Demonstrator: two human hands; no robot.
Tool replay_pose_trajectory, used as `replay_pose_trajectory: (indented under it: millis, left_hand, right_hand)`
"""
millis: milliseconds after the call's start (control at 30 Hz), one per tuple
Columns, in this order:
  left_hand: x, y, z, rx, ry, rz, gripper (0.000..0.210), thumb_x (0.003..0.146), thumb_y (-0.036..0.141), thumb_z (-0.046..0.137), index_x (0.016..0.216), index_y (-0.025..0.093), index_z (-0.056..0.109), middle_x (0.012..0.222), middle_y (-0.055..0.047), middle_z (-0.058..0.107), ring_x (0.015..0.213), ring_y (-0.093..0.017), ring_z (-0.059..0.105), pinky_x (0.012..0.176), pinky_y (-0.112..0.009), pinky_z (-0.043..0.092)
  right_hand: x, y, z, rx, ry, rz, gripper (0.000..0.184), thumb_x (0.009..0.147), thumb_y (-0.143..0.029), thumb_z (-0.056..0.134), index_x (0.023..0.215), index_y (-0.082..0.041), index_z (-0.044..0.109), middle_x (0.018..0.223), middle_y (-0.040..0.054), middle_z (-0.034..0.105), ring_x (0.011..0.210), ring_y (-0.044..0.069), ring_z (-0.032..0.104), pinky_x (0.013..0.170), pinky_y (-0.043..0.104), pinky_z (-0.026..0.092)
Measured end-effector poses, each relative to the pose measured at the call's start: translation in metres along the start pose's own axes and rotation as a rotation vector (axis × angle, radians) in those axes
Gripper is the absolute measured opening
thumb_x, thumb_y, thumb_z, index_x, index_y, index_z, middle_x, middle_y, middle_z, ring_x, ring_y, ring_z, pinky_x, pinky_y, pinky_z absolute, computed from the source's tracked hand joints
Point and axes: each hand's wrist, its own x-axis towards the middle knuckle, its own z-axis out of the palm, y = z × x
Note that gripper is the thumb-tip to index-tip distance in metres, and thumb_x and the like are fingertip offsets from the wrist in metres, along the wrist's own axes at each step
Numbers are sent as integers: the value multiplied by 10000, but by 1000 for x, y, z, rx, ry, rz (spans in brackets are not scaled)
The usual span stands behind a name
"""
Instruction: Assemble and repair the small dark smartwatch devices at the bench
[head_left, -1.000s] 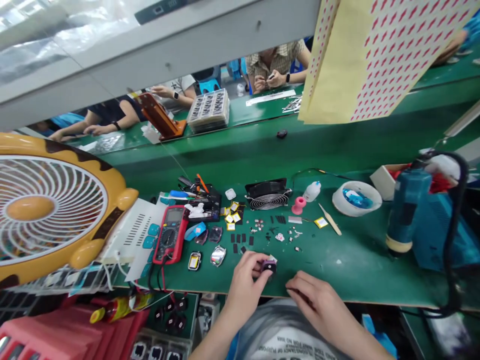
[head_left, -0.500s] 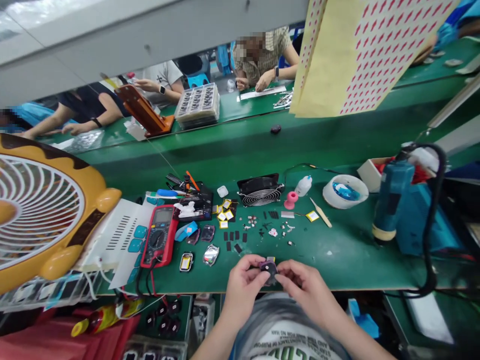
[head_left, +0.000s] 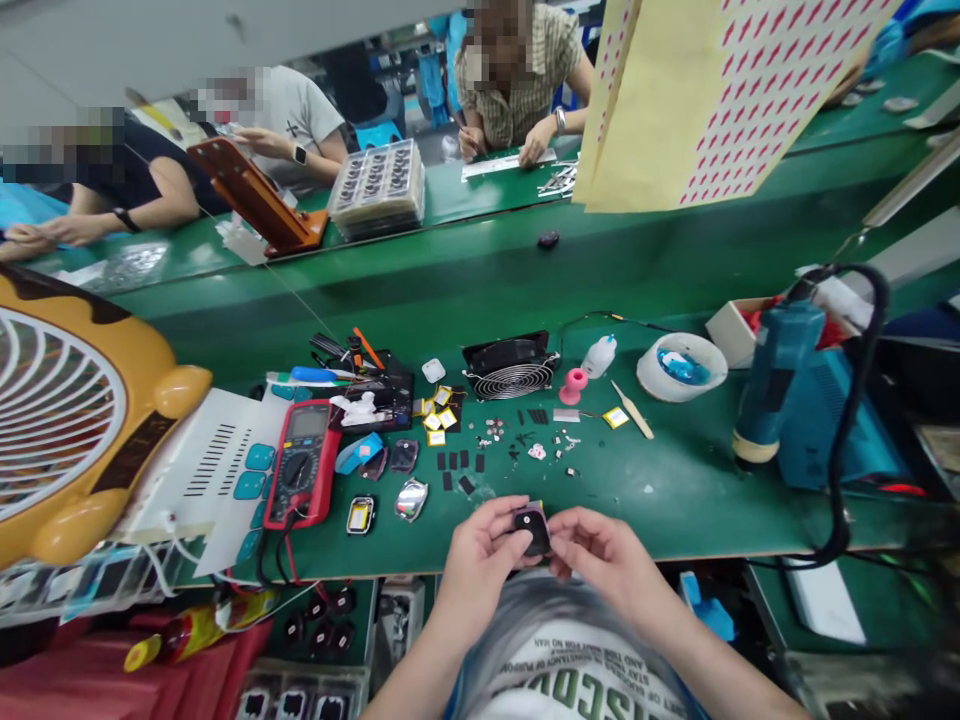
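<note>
A dark, square smartwatch case [head_left: 532,529] with purplish film at its edges is held just above the bench's front edge. My left hand [head_left: 486,548] pinches it from the left, thumb across its dark face. My right hand [head_left: 596,553] has its thumb and fingertips drawn together against the case's right edge; what else they may grip is too small to see. A bit of yellow shows behind the top of the case. Further left lie an open watch case with a yellow battery [head_left: 361,515] and a shiny film-covered piece [head_left: 411,500].
Small black pads [head_left: 464,460], yellow batteries [head_left: 442,413] and tiny parts lie beyond my hands. A red multimeter [head_left: 304,465] and a yellow fan [head_left: 97,420] are left. A black fan [head_left: 510,368], white tub [head_left: 682,375] and teal hot-air tool [head_left: 780,375] stand behind and right. Co-workers sit opposite.
The case has tilted so its dark face shows more fully. My right fingers have shifted from its upper side to lower along the right edge. The whole view has shifted slightly.
</note>
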Motion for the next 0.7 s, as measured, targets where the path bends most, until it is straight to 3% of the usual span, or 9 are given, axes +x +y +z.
replay_pose_trajectory:
  millis: [133,433,700]
  left_hand:
    - [-2,1,-1,15,-9,-4,696,584,572,1256,1146,260,991,1210,-164,1043,1177,-414,988,904,-448,843]
    - [-3,1,-2,21,-22,-2,620,606,535,1223,1113,259,996,1238,-171,1049,1175,-395,990,889,-417,824]
    - [-6,2,0,19,-24,-5,619,621,555,1226,1106,257,983,1243,-158,1051,1157,-386,996,897,-418,819]
  right_hand:
    - [-4,2,-5,0,-30,-5,473,952,-831,1031,1018,-364,1002,815,63,884,765,315,815,785,467,720]
    - [-4,6,-2,9,-56,-39,524,951,-861,1033,1004,-345,965,826,66,876,761,303,803,773,447,695]
    - [-3,-7,5,-4,-24,-16,604,823,-843,1105,937,-284,905,816,50,835,726,244,735,736,381,633]
